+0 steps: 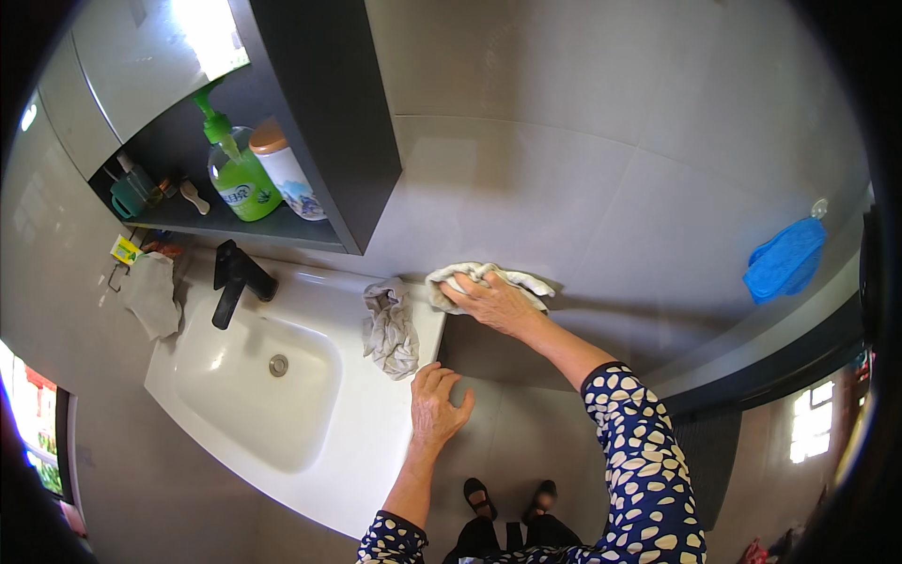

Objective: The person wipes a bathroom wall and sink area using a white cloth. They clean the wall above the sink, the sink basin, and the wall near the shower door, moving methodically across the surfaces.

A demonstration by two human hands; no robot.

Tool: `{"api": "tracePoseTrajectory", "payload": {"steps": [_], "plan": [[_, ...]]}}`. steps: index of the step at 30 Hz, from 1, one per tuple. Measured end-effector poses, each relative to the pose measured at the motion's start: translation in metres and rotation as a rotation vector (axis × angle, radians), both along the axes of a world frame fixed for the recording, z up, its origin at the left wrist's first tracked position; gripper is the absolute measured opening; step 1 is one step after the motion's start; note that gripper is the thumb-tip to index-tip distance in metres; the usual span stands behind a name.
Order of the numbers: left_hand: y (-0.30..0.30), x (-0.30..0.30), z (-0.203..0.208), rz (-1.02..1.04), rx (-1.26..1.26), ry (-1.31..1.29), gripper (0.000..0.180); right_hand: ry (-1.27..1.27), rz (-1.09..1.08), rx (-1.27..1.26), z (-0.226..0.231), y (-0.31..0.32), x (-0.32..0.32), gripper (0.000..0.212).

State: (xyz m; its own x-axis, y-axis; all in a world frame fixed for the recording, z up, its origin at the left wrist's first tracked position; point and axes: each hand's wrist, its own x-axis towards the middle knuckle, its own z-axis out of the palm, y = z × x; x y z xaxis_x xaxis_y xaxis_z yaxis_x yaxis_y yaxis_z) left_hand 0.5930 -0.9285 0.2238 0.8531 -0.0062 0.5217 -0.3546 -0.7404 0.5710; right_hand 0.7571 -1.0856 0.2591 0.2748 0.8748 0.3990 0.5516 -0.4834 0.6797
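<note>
My right hand (490,303) presses a pale, crumpled cloth (513,278) against the grey tiled wall, just beyond the right back corner of the white washbasin (376,432). Some of its fingers are hidden in the folds. At the basin's right edge rests my left hand (436,406), fingers stretched out and thumb apart, with nothing in it. A second cloth, greyish and bunched up (389,329), lies on the basin's right ledge, a little beyond my left fingertips.
A black tap (240,282) stands at the basin's back. Above it, a dark shelf (324,122) holds a green pump bottle (242,174) and a white bottle with a brown cap (287,174). A blue cloth (787,261) hangs on the right wall, a grey cloth (152,296) on the left.
</note>
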Motion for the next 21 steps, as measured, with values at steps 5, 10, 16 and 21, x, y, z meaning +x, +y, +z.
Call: {"api": "tracePoseTrajectory", "payload": {"steps": [5,10,16,21], "plan": [[0.005,0.002,0.001,-0.014,-0.03,-0.009,0.022,0.021,-0.026,0.1,0.029,-0.031,-0.007,0.042],[0.016,0.005,-0.004,-0.074,-0.056,0.012,0.022,-0.334,-0.149,0.275,0.13,-0.058,-0.017,0.033],[0.025,-0.007,0.006,-0.143,0.027,0.075,0.021,-0.475,-0.216,0.574,0.144,-0.052,-0.01,0.029],[0.029,-0.016,0.0,-0.187,0.06,0.098,0.022,-0.377,-0.111,0.516,0.127,0.013,0.003,0.031]]}}
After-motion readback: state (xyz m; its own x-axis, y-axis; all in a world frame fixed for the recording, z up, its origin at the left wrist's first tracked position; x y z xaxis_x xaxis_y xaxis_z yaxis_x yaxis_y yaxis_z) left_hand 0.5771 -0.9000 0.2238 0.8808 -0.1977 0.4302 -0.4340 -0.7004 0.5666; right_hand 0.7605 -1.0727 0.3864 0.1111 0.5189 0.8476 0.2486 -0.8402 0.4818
